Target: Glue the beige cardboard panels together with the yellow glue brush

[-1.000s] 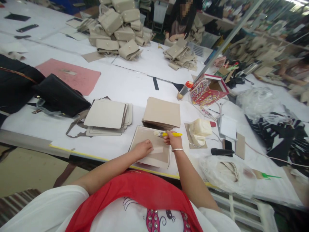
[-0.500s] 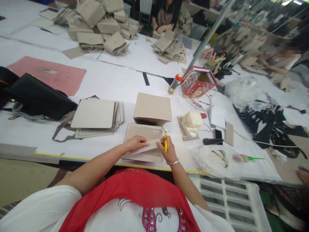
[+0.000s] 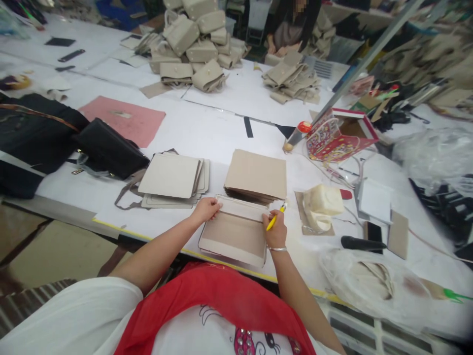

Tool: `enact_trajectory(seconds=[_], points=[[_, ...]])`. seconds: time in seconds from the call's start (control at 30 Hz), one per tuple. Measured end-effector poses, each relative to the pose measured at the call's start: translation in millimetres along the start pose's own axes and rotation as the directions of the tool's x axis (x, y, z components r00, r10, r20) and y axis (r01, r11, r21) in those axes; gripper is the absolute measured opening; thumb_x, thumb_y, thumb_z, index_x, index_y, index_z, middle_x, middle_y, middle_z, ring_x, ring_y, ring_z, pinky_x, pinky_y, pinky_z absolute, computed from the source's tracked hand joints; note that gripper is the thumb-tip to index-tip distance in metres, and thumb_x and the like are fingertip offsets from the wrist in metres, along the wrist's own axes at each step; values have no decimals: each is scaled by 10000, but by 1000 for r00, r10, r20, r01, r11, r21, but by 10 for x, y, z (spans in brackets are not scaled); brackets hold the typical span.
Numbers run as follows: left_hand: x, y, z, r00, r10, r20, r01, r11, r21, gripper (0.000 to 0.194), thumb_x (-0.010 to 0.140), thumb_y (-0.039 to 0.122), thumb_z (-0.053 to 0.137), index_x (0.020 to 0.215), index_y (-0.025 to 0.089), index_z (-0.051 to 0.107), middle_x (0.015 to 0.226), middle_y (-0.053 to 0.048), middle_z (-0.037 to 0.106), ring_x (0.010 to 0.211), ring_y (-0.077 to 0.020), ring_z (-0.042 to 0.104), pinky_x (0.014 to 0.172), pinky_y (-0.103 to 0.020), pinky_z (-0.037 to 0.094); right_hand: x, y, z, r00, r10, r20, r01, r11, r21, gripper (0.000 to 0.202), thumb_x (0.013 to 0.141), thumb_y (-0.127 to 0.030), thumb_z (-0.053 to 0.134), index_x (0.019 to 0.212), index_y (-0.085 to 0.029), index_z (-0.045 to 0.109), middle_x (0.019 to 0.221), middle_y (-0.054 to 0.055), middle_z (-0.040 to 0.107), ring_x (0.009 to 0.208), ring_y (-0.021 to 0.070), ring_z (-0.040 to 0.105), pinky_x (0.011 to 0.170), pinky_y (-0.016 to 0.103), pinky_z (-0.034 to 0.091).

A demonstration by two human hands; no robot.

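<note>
My left hand (image 3: 207, 209) pinches the left end of a pale strip (image 3: 242, 209), which lies along the far edge of a beige bag panel (image 3: 232, 231). At the strip's other end, the fingertips of my right hand (image 3: 276, 230) press on it. That same hand is closed round a yellow-handled brush (image 3: 276, 218), its pale tip pointing up and away. The panel rests flat near the table's front edge. Just beyond it stands a stack of beige boards (image 3: 256, 172). Pale rounded panels (image 3: 170, 175) are piled left of my left hand.
Right of my right hand, a cream plastic container (image 3: 323, 202) sits on a board. A black-handled tool (image 3: 362, 243), a phone (image 3: 374, 231) and a plastic bag (image 3: 373, 281) lie farther right. A black bag (image 3: 111, 148) is at left; a metal pole (image 3: 365, 61) slants up beyond a red box (image 3: 340, 140).
The strip has gone from raised and slanting over the panel to lying along its far edge. My hands have spread apart towards its ends. The view has swung left.
</note>
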State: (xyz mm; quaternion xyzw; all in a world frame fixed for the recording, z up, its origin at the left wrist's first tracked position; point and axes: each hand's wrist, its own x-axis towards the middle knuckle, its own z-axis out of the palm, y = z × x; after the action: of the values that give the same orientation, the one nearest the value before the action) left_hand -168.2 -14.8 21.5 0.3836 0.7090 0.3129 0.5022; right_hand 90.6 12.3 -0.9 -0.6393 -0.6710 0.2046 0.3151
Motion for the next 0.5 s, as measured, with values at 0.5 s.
enact_trajectory(seconds=[0.5], points=[[170,-92,42,943,224,-244,-136,934,331,281,729,422,553,593,176,551,533,14,546,567,-140,525,559,-241,353,28,60,182,999,14,-28,-17,996,-83,331,792,-405,448,1028,-173,442,772,30,614,648,164,582,627,269,428]])
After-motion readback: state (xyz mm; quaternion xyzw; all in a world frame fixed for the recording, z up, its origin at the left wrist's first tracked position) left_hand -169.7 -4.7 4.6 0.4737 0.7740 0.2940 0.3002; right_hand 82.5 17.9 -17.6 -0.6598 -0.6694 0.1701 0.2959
